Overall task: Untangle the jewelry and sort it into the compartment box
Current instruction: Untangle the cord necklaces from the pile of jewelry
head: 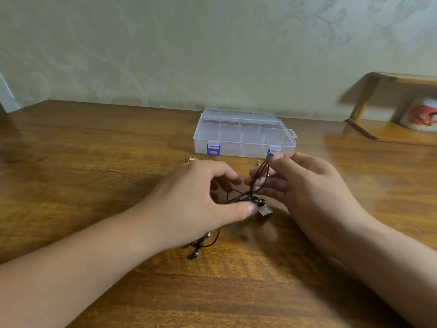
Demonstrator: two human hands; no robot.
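two hands on cord [254,185] — right hand [305,185] pinches loop up, left hand [196,197] pins knot to loosen it — box [243,133] shut.

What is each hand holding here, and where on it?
Right hand pinches the black cord at its raised loop end. Left hand pinches the same cord lower down, by the tangle beside the pendant.

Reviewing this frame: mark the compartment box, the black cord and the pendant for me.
compartment box [243,129], head view, on its clear closed lid.
black cord [256,179], head view, on the strands rising to the right hand's pinch.
pendant [264,212], head view, on the blurred block hanging below the knot.
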